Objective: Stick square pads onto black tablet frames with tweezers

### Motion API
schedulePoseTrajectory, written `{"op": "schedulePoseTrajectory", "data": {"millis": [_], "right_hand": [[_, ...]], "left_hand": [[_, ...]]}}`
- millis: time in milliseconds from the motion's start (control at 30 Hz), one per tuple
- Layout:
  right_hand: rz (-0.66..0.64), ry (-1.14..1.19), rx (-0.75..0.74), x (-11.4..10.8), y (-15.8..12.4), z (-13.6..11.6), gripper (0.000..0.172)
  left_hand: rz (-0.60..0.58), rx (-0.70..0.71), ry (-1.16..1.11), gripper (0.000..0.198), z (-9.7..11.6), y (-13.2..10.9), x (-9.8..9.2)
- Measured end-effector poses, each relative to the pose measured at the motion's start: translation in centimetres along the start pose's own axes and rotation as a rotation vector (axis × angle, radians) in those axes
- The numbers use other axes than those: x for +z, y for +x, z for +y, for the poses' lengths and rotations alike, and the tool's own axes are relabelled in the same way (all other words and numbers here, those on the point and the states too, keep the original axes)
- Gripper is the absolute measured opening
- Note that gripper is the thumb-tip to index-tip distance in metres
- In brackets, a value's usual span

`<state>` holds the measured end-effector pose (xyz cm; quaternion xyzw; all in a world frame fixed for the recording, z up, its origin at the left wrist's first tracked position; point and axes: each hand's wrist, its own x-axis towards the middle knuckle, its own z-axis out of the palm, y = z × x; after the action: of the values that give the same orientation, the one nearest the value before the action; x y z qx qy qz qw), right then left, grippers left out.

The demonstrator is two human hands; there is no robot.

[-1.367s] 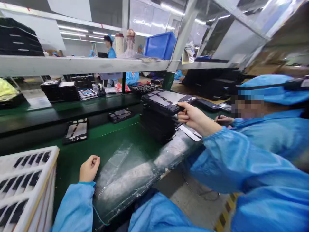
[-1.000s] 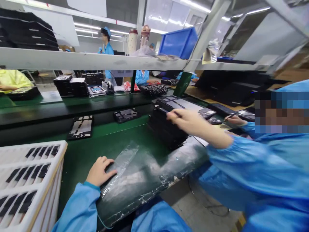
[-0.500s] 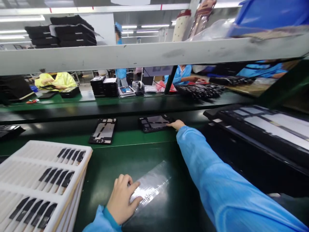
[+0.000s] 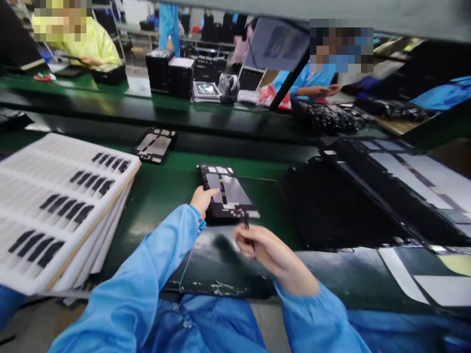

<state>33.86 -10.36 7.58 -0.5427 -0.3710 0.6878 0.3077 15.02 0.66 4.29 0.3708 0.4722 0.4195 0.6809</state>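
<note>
In front of me a tablet screen assembly (image 4: pixel 235 189) with a black frame and grey back lies at a slant on the green bench. My left hand (image 4: pixel 203 200) grips its left edge, the thumb over the grey back. By its near right corner is my right hand (image 4: pixel 263 247), slightly blurred, fingers closed around a small dark piece (image 4: pixel 247 223). I cannot tell what that piece is or whether it joins the assembly. A second tablet screen assembly (image 4: pixel 155 145) lies farther back to the left, apart from both hands.
At left stand stacked white slotted trays (image 4: pixel 69 196) holding black-tipped parts. A stack of larger screen panels (image 4: pixel 412 181) and a black sheet (image 4: pixel 338 206) occupy the right. White paper pieces (image 4: pixel 441 289) lie at the front right. Co-workers sit beyond the raised ledge (image 4: pixel 176 117).
The tablet screen assembly has come nearer and turned. My left hand has left the clear plastic film for its edge; my right hand has let go and moved nearer me. The view has tilted down.
</note>
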Motion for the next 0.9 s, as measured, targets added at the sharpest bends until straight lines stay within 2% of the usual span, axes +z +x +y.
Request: {"op": "schedulePoseTrajectory", "data": {"millis": [67,133,200,267,333,400,467,533,600,667,767,900], "right_hand": [[-0.025,0.028,-0.036,-1.2,-6.3,3.1,0.062],[0.072,0.071,-0.087,-3.3,-10.5,5.1,0.060],[0.211,0.123,-0.121,-5.0,-12.4,6.2,0.055],[0.305,0.133,-0.169,-5.5,-12.5,6.1,0.044],[0.278,0.067,-0.241,-4.6,-11.0,4.8,0.031],[0.148,-0.023,-0.323,-2.4,-8.6,2.8,0.021],[-0.005,-0.104,-0.443,0.6,-5.4,0.6,0.015],[-0.115,-0.229,-0.552,3.7,-1.5,-1.0,0.014],[-0.215,-0.391,-0.571,6.4,2.8,-1.5,0.018],[-0.312,-0.513,-0.575,8.3,6.9,-0.7,0.026],[-0.405,-0.622,-0.597,9.3,11.1,1.2,0.029],[-0.434,-0.668,-0.560,9.1,12.3,2.3,0.025]], "left_hand": [[-0.084,-0.010,0.104,0.048,-0.6,-2.0,-1.0],[-0.252,-0.051,0.237,0.047,-1.8,-5.1,-2.2],[-0.436,-0.097,0.356,0.045,-3.0,-8.3,-3.1],[-0.553,-0.099,0.481,0.043,-3.7,-10.6,-3.5],[-0.567,-0.039,0.627,0.041,-3.3,-11.4,-4.0],[-0.489,0.065,0.789,0.039,-1.7,-10.7,-5.3],[-0.358,0.175,0.935,0.036,0.6,-8.7,-7.7],[-0.249,0.232,1.034,0.027,2.7,-6.3,-10.9],[-0.253,0.210,1.094,0.024,3.6,-4.2,-14.0],[-0.298,0.178,1.115,0.029,3.4,-3.0,-16.1],[-0.362,0.163,1.215,0.038,2.3,-2.6,-16.8],[-0.342,0.118,1.409,0.043,1.9,-3.0,-15.7]]}}
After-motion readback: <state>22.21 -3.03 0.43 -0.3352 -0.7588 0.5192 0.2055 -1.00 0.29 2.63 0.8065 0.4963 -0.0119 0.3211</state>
